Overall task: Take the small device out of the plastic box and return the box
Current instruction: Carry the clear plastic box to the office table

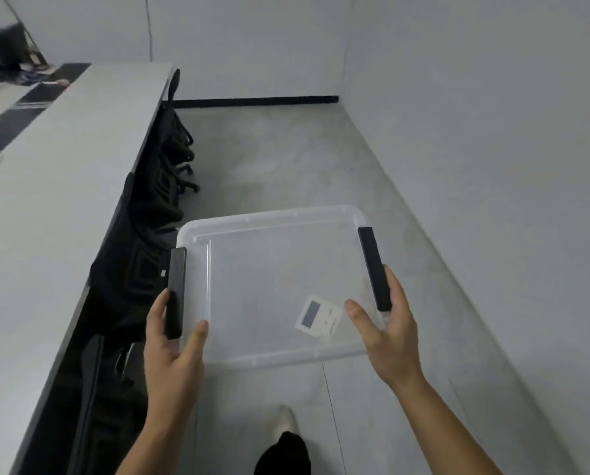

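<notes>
I hold a clear plastic box point(273, 234) with a lid in front of me, above the floor. It has a black latch on each side. My left hand point(172, 341) grips the left side around the left black latch point(176, 289), thumb on the lid. Gripping the right side is my right hand point(386, 323), fingers behind the right black latch point(374, 267). Through the lid a small white device point(318, 316) with a grey screen shows, lying in the near right part of the box.
A long white table point(46, 186) runs along the left, with black office chairs point(149, 214) tucked under its edge. A white wall point(492, 132) stands on the right. Grey floor point(286, 159) stretches ahead to a back wall. My foot point(285, 437) shows below the box.
</notes>
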Available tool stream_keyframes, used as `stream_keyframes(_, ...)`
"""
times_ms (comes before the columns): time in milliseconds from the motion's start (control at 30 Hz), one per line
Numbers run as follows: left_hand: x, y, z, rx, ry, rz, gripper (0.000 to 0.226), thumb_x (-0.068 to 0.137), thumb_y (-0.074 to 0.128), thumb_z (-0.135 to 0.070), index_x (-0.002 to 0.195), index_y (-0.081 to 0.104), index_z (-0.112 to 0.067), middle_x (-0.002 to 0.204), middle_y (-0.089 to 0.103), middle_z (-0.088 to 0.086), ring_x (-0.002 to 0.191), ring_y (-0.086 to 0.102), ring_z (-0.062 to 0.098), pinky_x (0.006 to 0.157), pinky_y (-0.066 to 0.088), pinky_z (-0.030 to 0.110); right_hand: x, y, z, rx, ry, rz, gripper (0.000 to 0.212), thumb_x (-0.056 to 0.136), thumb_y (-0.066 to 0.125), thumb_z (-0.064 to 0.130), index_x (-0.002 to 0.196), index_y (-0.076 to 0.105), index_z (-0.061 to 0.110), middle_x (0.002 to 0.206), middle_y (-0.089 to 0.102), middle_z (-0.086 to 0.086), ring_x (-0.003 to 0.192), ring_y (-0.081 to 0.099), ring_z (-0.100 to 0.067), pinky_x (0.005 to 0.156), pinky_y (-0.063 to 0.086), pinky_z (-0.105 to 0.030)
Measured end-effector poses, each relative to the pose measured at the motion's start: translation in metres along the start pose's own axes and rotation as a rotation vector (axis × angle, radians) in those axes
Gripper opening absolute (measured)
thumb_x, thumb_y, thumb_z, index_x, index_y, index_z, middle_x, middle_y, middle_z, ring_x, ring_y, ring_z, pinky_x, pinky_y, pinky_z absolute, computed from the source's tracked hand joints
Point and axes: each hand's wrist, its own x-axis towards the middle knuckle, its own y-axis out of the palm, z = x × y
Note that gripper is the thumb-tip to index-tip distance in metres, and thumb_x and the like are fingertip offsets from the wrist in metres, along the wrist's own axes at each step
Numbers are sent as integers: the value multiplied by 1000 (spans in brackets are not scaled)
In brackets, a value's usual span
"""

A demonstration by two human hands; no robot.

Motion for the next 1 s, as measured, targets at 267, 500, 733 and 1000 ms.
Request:
stream_keyframes(267, 240, 139, -26, 25, -1, 89, 65, 85, 67, -24, 144, 40, -38, 148, 45, -13, 137, 43, 9, 113, 36, 44, 251, 42, 5, -7, 20, -93, 75, 86, 73, 33, 151, 35, 29, 142, 50, 19, 120, 45, 20, 92, 35, 1)
stream_keyframes(500, 431, 293, -13, 56, 26, 169, 64, 89, 66, -15, 146, 41, -29, 147, 45, -14, 135, 41, 0, 115, 34, 38, 462, 79, -49, 30, 61, -188, 75, 85, 74, 32, 150, 36, 28, 141, 50, 19, 122, 46, 17, 92, 35, 0)
stream_keyframes(733, 629, 413, -26, 100, 24, 132, 63, 90, 64, -7, 145, 40, -28, 144, 49, -8, 129, 51, 10, 108, 41, 31, 700, 137, -66, 100, 91, -88, 76, 85, 74, 25, 150, 35, 23, 128, 50, 29, 105, 46, 30, 80, 35, 5)
stream_keyframes(1000, 857, 473, -14, 142, -11, -50, 61, 93, 61, -9, 148, 40, -25, 146, 44, -13, 132, 41, 0, 103, 35, 15, 970, 261, -48, 47, 22, 137, 79, 84, 76, 31, 151, 34, 27, 133, 49, 29, 114, 45, 25, 88, 36, 2)
